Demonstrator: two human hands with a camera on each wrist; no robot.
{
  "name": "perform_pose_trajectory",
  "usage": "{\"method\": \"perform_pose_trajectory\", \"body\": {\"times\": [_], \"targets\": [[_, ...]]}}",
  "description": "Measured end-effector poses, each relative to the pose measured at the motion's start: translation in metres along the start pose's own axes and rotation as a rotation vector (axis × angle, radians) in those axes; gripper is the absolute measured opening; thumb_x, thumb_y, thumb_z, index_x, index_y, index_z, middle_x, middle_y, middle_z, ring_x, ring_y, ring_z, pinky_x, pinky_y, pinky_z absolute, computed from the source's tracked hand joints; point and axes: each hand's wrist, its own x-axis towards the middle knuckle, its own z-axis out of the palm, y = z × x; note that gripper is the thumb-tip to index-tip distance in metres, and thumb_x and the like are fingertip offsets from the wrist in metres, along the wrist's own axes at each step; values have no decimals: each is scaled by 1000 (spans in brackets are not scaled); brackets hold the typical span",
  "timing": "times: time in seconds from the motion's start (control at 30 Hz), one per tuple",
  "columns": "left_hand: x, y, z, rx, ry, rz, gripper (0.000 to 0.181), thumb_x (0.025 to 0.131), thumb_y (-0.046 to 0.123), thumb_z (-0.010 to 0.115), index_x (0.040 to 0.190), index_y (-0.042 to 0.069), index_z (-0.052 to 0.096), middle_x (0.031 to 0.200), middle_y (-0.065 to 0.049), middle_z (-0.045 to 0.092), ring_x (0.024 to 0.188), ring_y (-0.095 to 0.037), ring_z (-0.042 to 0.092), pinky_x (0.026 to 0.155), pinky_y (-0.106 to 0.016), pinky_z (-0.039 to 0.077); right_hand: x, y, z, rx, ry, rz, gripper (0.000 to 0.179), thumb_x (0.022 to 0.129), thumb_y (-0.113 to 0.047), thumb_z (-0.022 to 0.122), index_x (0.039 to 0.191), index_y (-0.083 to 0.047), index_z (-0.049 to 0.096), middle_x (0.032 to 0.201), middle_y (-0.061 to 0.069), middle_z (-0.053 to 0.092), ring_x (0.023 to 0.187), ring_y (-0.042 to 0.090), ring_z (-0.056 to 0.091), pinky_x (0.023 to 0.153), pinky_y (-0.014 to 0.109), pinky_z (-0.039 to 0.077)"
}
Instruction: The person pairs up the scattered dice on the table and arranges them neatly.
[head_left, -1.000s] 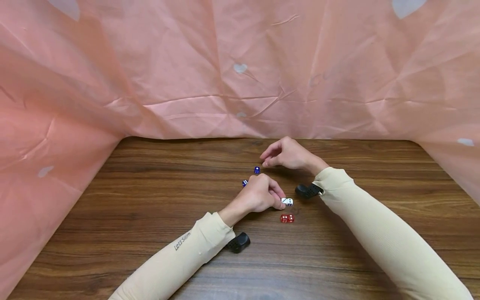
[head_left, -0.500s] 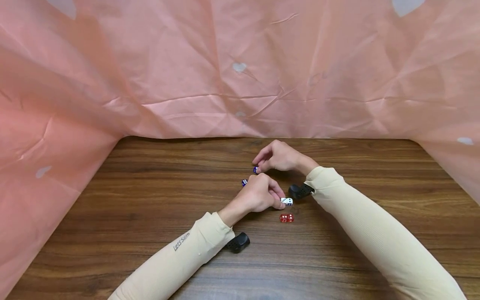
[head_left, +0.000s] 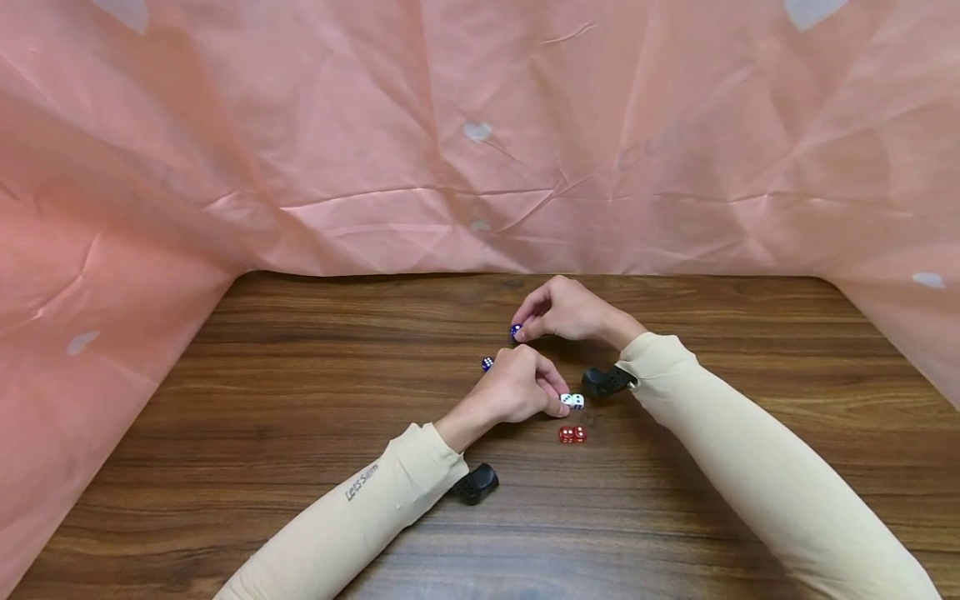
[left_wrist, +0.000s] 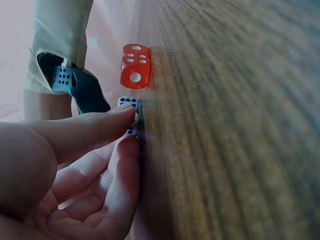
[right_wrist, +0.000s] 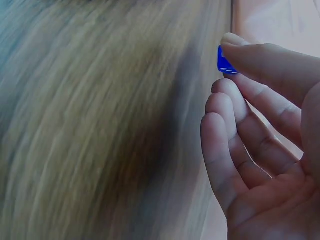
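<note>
My left hand (head_left: 516, 387) pinches a white die (head_left: 566, 399) with blue pips between thumb and finger, low at the wooden table. A second white die (head_left: 577, 402) sits right beside it. In front of these, two red dice (left_wrist: 135, 66) with white pips stand side by side. Farther back, my right hand (head_left: 576, 312) holds a blue die (right_wrist: 226, 62) between its thumb and a fingertip; the thumb covers part of it. Another blue die (head_left: 487, 363) lies just beyond my left hand, partly hidden by it in the head view.
The brown wooden table (head_left: 315, 375) runs back to a pink cloth (head_left: 360, 167) that hangs behind and at both sides. Black wrist devices stick out from both sleeves, one (head_left: 477, 483) under the left and one (head_left: 606, 381) by the right.
My right hand has moved left to the farther blue die, taken hold of it between thumb and finger, and shifted slightly back and right with it. My left hand stays on the white die.
</note>
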Motion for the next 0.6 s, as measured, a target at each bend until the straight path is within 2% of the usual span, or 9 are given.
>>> {"method": "perform_pose_trajectory", "body": {"times": [0.27, 0.47, 0.6], "targets": [[0, 1, 0, -1, 0, 0, 13, 78, 18, 95, 84, 20, 83, 76, 9, 80, 72, 2, 62, 68, -19, 44, -22, 5, -12, -5, 101, 2, 15, 88, -28, 88, 99, -19, 84, 90, -4, 81, 86, 9, 69, 79, 24, 52], [1, 2, 1, -17, -4, -7, 13, 78, 16, 94, 85, 19, 84, 76, 8, 80, 71, 2, 62, 66, -19, 44, -41, 7, -16, -60, 184, 32, 14, 89, -30, 87, 98, -19, 84, 88, -5, 81, 85, 10, 70, 79, 26, 52], [1, 2, 2, -22, -2, -12, 13, 78, 16, 94, 84, 19, 84, 75, 8, 80, 71, 1, 62, 67, -19, 44, -53, 8, -17, -57, 221, 62, 15, 89, -30, 86, 100, -20, 84, 89, -5, 82, 85, 10, 70, 79, 27, 53]]}}
